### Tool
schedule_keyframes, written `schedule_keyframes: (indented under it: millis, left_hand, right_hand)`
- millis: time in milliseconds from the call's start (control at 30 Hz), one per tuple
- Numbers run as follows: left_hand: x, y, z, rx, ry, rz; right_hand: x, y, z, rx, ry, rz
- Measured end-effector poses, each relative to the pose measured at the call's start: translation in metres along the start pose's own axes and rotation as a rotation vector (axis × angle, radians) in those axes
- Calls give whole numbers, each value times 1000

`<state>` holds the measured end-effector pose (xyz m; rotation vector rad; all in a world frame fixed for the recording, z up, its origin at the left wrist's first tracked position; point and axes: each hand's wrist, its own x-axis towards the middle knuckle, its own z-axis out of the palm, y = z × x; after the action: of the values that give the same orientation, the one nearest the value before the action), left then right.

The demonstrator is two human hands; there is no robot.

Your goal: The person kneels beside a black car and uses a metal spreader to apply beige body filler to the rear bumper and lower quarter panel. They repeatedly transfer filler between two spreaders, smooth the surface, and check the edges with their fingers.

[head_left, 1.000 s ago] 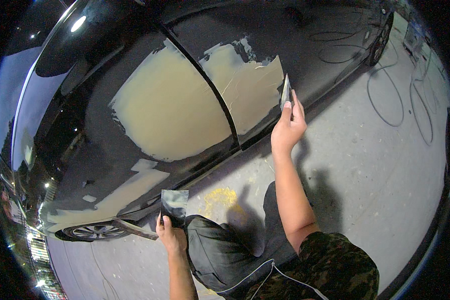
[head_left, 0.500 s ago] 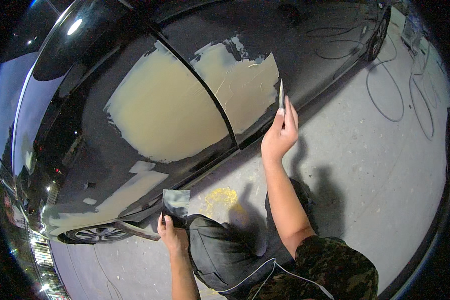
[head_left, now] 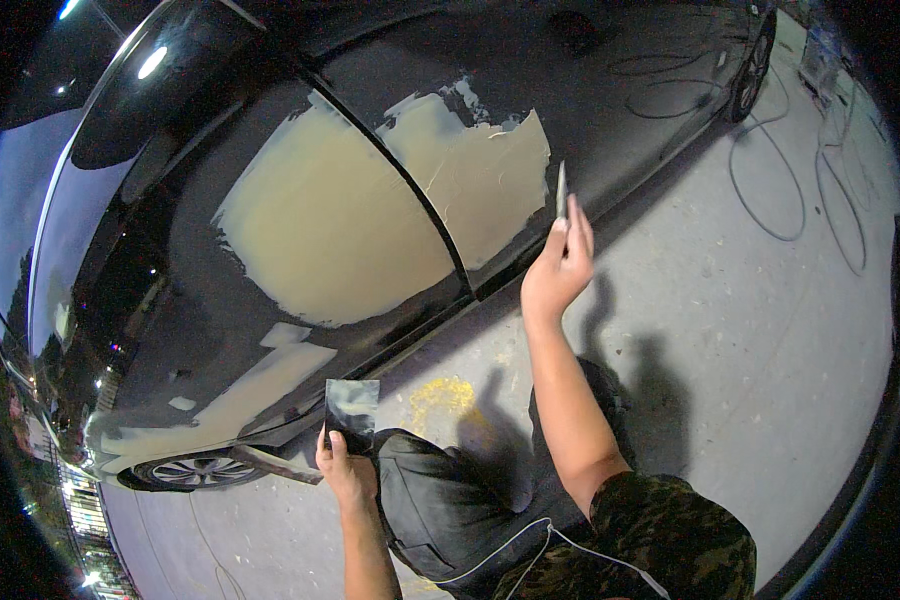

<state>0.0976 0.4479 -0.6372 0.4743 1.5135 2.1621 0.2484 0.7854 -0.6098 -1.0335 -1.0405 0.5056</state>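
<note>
My left hand (head_left: pixel 344 472) grips a dark, flat square plate (head_left: pixel 352 408) with a pale smear across its upper part, the thumb lying on its face. My right hand (head_left: pixel 558 268) is closed on a thin filler spreader (head_left: pixel 562 192), seen nearly edge-on. Its tip stands just right of a beige filler patch (head_left: pixel 490 190) on a dark car panel (head_left: pixel 610 150); I cannot tell whether it touches the panel. Left of the panel gap, a larger smooth filler patch (head_left: pixel 335 220) covers the neighbouring panel. Fine ridges and ragged edges show in the right-hand patch.
A further pale filler strip (head_left: pixel 270 385) runs low toward the wheel (head_left: pixel 195 472). Grey hoses (head_left: pixel 770 225) loop on the concrete floor (head_left: pixel 750 380) at the right. A yellow stain (head_left: pixel 442 400) marks the floor by my knee. A white cable (head_left: pixel 610 560) crosses my clothes.
The view of the car has shifted slightly. My right hand and the spreader have barely moved, still beside the right-hand patch. The left hand keeps its hold on the plate.
</note>
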Motion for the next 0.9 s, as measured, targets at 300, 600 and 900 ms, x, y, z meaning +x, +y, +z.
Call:
schedule_keyframes:
  millis: [300, 600, 900]
  left_hand:
    - [0, -3, -5, -17, 6, 0]
    - [2, -8, 4, -83, 4, -2]
    - [2, -4, -3, 73, 66, 8]
  right_hand:
    - [-38, -19, 35, 45, -107, -98]
    - [-102, -33, 23, 70, -199, -312]
    - [19, -46, 24, -12, 57, -266]
